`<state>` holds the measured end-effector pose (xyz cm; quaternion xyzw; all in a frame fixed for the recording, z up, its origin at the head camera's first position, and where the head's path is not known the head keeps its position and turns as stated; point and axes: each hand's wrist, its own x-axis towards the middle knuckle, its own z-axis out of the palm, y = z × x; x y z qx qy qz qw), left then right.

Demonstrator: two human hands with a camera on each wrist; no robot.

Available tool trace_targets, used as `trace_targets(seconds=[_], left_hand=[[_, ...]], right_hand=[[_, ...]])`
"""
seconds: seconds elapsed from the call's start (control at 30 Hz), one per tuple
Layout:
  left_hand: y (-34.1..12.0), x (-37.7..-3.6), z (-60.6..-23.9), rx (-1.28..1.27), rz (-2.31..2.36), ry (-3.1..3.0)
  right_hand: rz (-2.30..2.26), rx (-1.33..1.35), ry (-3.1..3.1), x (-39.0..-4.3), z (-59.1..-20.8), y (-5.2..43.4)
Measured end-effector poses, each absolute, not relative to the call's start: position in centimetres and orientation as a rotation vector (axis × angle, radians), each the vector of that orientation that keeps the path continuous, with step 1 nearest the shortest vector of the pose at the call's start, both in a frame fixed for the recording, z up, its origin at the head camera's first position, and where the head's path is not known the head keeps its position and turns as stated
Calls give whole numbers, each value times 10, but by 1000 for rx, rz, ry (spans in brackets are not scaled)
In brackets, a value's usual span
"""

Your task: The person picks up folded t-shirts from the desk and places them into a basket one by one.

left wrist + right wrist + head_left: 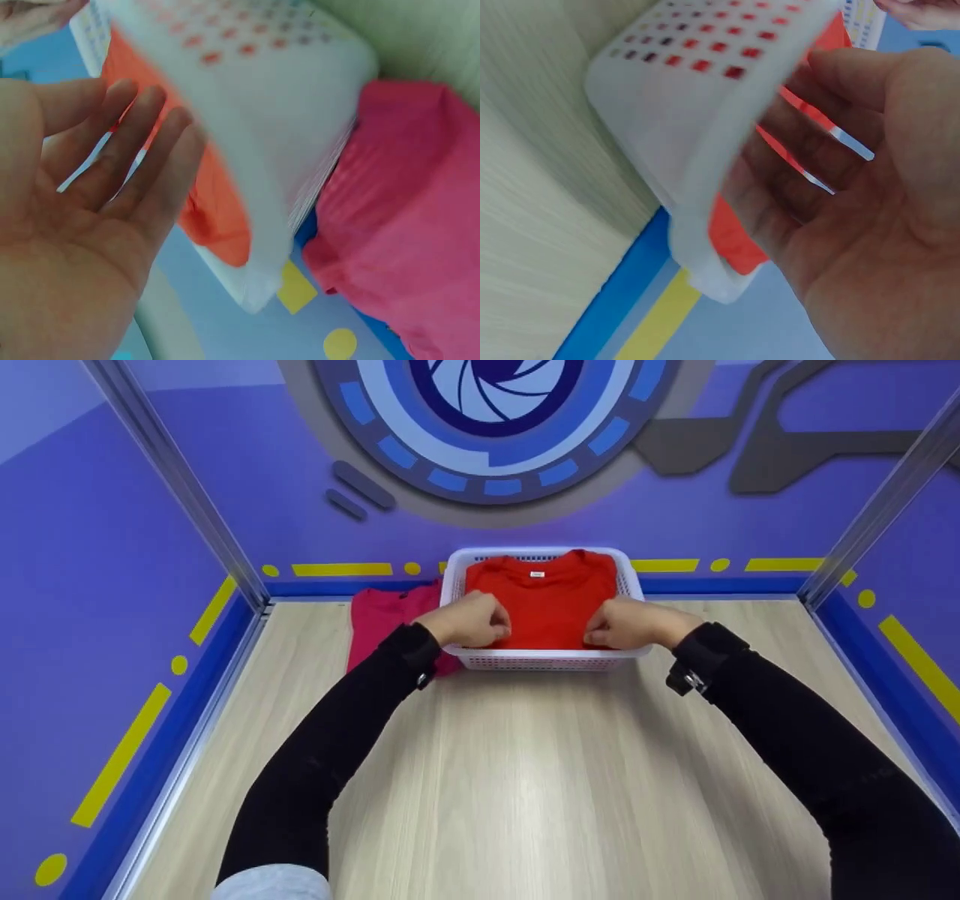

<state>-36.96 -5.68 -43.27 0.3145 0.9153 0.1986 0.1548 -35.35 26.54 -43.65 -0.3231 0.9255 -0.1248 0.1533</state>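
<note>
A red T-shirt (551, 607) lies folded inside a white plastic basket (628, 577), its neckline and small white label toward the back. My left hand (471, 620) is over the basket's left front part, fingertips at the shirt. In the left wrist view its palm is bare and the fingers are loosely extended over the rim. Mirroring it, my right hand (624, 624) is at the right front corner. The right wrist view has its slightly bent fingers (761, 187) reaching past the rim against the red cloth. Neither palm has fabric gathered in it.
A folded pink garment (379, 619) lies on the wooden table (525, 780), against the basket's left side. Behind the basket stands a blue printed wall (300, 525), with side panels at left and right. Black sleeves and wrist straps cover both forearms.
</note>
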Motion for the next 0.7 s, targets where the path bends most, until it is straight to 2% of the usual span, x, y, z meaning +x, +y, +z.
trace_targets(seconds=[0.17,0.4,0.7], left_hand=[[-56,-368,-445,919,485,2616],[-58,-377,-455,817,444,2625],[-63,-368,-454,774,594,2644]], right_hand=[[-327,-950,2623,-354,-444,267],[-269,-873,2556,-365,-448,264],[-351,-901,2656,-360,-456,259]])
